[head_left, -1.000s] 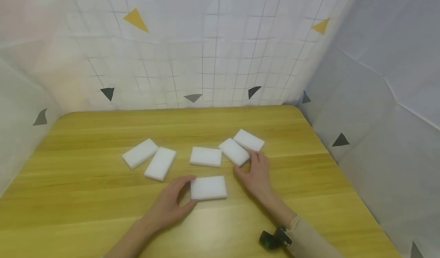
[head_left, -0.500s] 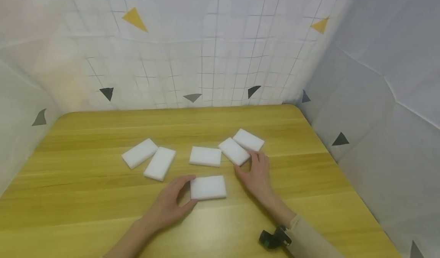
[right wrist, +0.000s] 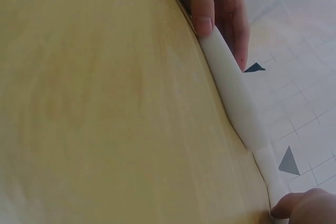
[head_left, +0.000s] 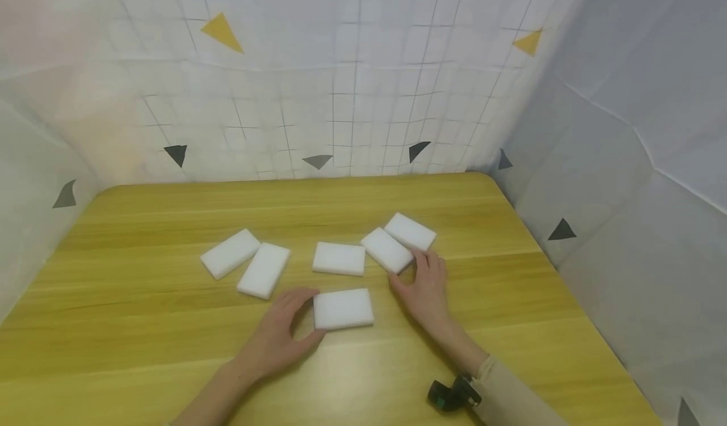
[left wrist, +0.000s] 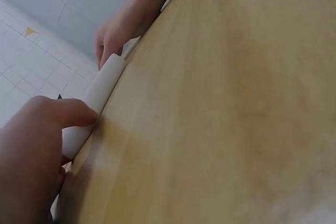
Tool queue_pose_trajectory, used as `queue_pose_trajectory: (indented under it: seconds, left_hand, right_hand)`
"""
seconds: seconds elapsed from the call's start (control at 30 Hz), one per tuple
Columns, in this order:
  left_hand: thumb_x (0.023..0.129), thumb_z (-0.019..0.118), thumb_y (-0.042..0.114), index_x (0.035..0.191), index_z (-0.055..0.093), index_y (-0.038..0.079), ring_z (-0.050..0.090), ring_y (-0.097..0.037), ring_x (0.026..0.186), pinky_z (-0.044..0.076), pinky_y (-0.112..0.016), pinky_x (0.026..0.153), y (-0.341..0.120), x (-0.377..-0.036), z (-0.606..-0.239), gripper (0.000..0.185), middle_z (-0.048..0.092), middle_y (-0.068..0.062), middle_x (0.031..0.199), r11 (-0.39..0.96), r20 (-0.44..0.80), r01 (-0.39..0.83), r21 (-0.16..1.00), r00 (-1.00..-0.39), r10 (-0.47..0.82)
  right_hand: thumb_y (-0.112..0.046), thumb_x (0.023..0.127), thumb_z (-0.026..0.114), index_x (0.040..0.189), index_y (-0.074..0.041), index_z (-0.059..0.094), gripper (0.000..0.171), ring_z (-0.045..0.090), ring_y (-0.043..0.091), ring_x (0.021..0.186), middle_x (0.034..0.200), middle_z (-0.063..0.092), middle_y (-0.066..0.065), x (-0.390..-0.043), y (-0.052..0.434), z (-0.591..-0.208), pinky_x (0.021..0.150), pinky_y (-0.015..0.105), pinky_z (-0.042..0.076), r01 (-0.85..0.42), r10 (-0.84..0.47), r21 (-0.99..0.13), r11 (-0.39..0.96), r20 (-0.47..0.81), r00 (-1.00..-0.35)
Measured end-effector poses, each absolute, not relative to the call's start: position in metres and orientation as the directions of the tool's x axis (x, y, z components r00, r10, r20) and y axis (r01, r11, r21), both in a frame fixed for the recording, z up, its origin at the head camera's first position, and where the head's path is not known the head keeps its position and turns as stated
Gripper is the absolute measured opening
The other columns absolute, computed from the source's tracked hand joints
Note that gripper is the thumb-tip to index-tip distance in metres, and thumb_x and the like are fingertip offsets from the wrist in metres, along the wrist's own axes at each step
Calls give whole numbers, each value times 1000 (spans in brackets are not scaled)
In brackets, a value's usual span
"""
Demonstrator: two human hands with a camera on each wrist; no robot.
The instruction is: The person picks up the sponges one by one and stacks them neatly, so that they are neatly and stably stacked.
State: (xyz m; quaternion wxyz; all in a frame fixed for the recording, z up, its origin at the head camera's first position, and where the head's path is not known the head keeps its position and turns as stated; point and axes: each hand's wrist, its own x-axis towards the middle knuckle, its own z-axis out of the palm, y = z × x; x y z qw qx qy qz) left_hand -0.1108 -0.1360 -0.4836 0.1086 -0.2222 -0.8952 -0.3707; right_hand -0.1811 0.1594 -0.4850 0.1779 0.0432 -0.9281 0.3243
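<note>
A white sponge [head_left: 343,309], shaped like a flat rectangular block, lies nearest the person at mid-table. My left hand [head_left: 281,334] pinches its left end, thumb on the near edge and fingers on the far edge. In the left wrist view the thumb presses against the side of this sponge [left wrist: 107,80]. My right hand [head_left: 423,293] holds a second, slanted white sponge [head_left: 387,250] by its near end, thumb at one corner and fingers at the other. Another sponge [head_left: 410,231] lies against it behind the fingertips. A level sponge [head_left: 339,258] sits just left of the slanted one.
Two more white sponges, one slanted [head_left: 230,254] and one steeper [head_left: 264,271], lie close together on the left of the wooden table [head_left: 142,350]. A black device [head_left: 454,394] is worn at the right wrist. Patterned white sheets [head_left: 363,85] surround the table's back and sides.
Nearly nothing has moved. The front sponge and the left hand shift very slightly left in view; the right hand stays at the slanted sponge.
</note>
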Motion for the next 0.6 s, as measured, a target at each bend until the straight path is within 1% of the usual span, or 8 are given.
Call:
queue_pose_trajectory:
  seconds: [0.13, 0.27, 0.47, 0.6]
  left_hand:
    - [78, 85, 29, 134, 59, 11, 52, -21, 129, 44, -44, 112, -136, -111, -484, 64, 61, 0, 134, 632, 356, 472, 614, -881, 312]
    - [78, 85, 30, 134, 59, 11, 52, -21, 128, 45, -44, 111, -136, -112, -485, 64, 61, -1, 133, 635, 359, 479, 607, -877, 319]
    - [79, 84, 31, 134, 59, 10, 52, -21, 129, 44, -44, 112, -136, -112, -486, 64, 61, -1, 134, 635, 354, 478, 607, -878, 322]
    - [80, 83, 30, 135, 59, 11, 51, -21, 130, 44, -43, 112, -136, -111, -485, 63, 60, 0, 135, 633, 347, 472, 614, -881, 321]
  right_hand:
    - [-30, 80, 81, 123, 5, 58, 59, 44, 36, 108, 117, 51, 18, -182, 159, -486, 92, 46, 40, -212, 43, -584, 783, 391, -919]
    - [-28, 79, 81, 123, 5, 58, 60, 44, 36, 108, 116, 51, 19, -182, 158, -486, 92, 46, 40, -210, 56, -596, 775, 396, -916]
    - [-30, 82, 78, 127, 4, 55, 61, 43, 35, 109, 115, 50, 19, -181, 159, -484, 95, 45, 39, -173, 77, -636, 752, 346, -935]
    - [-31, 85, 75, 130, 4, 52, 62, 42, 34, 111, 117, 49, 19, -182, 159, -481, 97, 44, 37, -154, 90, -660, 735, 321, -943]
